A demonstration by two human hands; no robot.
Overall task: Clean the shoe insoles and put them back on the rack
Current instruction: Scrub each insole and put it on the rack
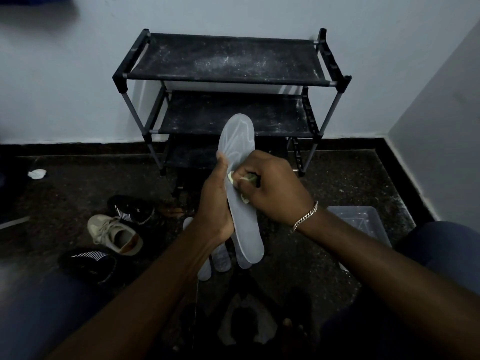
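A grey shoe insole stands nearly upright in front of me, toe end up. My left hand grips its left edge around the middle. My right hand holds a small pale green sponge or cloth, fingers curled round it, and presses it against the insole's face. Other grey insoles lie on the dark floor below, partly hidden by my arms. The black three-tier shoe rack stands against the wall behind, its dusty shelves bare.
A beige sneaker and two black striped shoes lie on the floor at the left. A clear plastic tub sits at the right by my knee. A white crumpled scrap lies far left. A wall corner closes the right side.
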